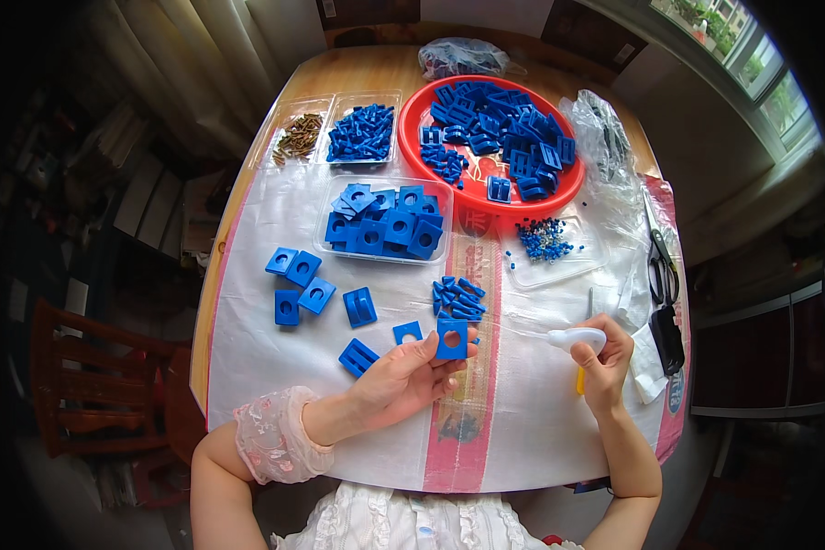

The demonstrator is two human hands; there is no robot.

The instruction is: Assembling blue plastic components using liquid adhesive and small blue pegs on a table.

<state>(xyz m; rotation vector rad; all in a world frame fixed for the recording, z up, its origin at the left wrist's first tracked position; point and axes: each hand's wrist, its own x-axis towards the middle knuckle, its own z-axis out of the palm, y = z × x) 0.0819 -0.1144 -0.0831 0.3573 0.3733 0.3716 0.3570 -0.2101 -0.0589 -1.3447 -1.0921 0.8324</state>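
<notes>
- The left hand pinches a blue plate between thumb and fingers, above the bench.
- The right hand curls closed around a white bottle, nozzle pointing left.
- Blue pegs lie just beyond the plate.

Printed characters on the woven plastic sheet, along its middle stripe, are too blurred to read.
</notes>
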